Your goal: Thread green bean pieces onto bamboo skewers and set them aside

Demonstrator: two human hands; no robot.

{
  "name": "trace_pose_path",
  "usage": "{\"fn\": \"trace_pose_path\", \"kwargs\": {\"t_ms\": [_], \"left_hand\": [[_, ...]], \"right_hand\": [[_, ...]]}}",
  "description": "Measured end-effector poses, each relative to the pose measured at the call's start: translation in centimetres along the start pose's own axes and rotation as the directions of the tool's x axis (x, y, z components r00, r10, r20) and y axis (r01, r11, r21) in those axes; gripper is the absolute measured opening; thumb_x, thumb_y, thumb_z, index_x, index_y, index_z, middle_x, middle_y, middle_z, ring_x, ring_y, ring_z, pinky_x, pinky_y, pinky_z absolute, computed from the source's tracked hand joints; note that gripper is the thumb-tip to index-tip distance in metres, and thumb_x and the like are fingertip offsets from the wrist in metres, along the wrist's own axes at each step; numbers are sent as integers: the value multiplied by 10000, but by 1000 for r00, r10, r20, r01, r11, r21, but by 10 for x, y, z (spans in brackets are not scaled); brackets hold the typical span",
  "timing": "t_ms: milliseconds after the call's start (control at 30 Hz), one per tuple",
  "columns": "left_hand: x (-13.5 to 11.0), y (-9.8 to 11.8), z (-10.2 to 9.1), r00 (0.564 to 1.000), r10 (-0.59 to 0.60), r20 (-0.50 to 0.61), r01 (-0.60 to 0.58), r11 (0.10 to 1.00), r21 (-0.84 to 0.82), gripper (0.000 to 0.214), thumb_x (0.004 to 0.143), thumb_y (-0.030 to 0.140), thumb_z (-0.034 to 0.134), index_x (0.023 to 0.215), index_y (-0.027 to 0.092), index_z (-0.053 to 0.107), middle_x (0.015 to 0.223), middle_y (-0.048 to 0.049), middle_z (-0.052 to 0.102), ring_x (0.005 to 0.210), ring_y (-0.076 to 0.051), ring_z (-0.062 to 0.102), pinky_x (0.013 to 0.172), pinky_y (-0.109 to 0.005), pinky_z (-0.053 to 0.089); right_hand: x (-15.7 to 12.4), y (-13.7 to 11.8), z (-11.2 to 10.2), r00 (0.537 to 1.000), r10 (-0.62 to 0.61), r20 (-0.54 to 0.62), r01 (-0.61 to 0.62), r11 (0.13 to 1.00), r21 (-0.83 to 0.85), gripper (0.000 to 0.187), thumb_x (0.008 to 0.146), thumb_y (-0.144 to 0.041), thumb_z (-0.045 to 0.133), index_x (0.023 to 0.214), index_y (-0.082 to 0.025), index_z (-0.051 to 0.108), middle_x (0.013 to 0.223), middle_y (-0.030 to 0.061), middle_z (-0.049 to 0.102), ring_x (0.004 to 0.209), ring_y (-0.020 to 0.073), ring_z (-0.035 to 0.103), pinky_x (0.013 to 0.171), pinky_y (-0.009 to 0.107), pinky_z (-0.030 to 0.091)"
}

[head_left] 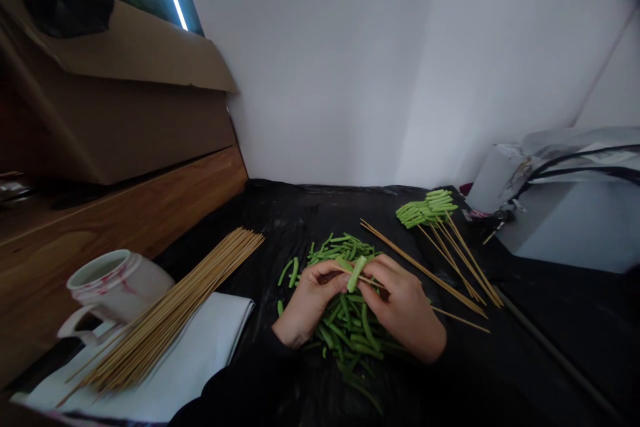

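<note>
My left hand (309, 300) is closed, its fingertips pinching a short green bean piece (357, 273) that stands nearly upright between both hands. My right hand (405, 307) is closed on a thin bamboo skewer (463, 321) whose tip meets the bean piece and whose tail runs out to the right. Both hands hover just over a loose pile of cut green bean pieces (350, 330) spread on black plastic sheeting (280, 220).
A thick bundle of bare skewers (175, 310) lies at left on white paper (200, 353), next to a white mug (113, 287). Finished bean skewers (430, 208) lie at the back right. A cardboard box (125, 100) on wood stands left, a grey bag-covered box (565, 207) right.
</note>
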State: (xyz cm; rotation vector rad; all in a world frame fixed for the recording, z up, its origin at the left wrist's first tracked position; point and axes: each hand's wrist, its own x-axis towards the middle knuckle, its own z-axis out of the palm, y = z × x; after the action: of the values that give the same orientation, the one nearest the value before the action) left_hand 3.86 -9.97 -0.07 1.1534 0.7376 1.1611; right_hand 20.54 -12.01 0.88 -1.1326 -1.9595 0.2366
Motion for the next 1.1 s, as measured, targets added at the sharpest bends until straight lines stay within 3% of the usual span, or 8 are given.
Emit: {"fn": "trace_pose_path", "kwargs": {"t_ms": [233,333,467,667,1100], "left_hand": [[0,4,-2,997,-56,-59,50,993,-106,209,746,344,755,837,162,707,836,-49,667,776,-142,582,771,-275,465],[2,3,-4,995,-43,-93,32,993,-118,249,731,340,770,885,148,728,786,-40,657,736,-122,563,733,-242,450],[4,1,-8,984,-74,-160,35,972,-232,262,711,311,789,911,148,749,801,-34,658,753,-111,566,722,-222,447],[7,4,-9,972,-107,-210,35,947,-319,211,677,278,818,818,135,754,788,-25,673,706,-78,554,647,-183,426],[7,7,-8,959,-135,-248,44,939,-340,193,656,279,834,754,134,751,767,-25,673,703,-82,558,641,-183,442]], "right_hand": [[0,4,-7,1000,-11,-19,7,984,-179,191,919,-206,438,960,-210,625,861,35,609,823,172,580,754,282,435],[-4,6,-6,998,-66,-16,61,971,-232,326,937,-146,343,1132,-194,599,904,61,622,856,180,592,792,296,452],[-9,6,-4,994,-107,-13,97,941,-324,388,949,-145,339,1273,-196,547,855,50,644,773,164,617,721,273,456],[-11,4,1,993,-115,20,113,906,-408,327,975,-189,347,1147,-196,625,859,55,695,728,139,642,666,238,432],[-13,4,2,994,-111,16,105,871,-479,314,951,-169,378,1148,-208,620,829,28,680,679,134,622,603,251,385]]}}
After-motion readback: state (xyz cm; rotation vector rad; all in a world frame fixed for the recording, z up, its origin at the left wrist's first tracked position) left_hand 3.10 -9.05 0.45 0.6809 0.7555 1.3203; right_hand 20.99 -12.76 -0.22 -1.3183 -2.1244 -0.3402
